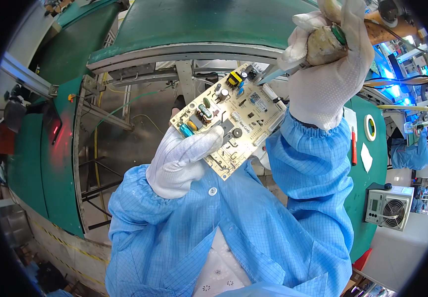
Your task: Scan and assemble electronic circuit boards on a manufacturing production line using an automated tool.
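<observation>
My left hand (184, 153), in a white glove, grips a cream circuit board (246, 111) at its lower left side, thumb lying over its face. The board is tilted in front of my chest and carries a yellow transformer (234, 79), capacitors, coils and white connectors. Above its upper right corner, my gloved right hand (322, 74) is closed around a tool with a worn, tan, bulky handle (322, 47) and a green patch. From that handle a grey flat shaft (271, 74) slants down toward the board's top edge; whether its tip touches is unclear.
A green conveyor belt (199, 24) with a metal frame runs across the back. On the green table (372, 168) to the right are a tape roll (370, 127), a red pen-like tool (354, 146) and a white fan unit (389, 208). Another person (411, 151) is at far right.
</observation>
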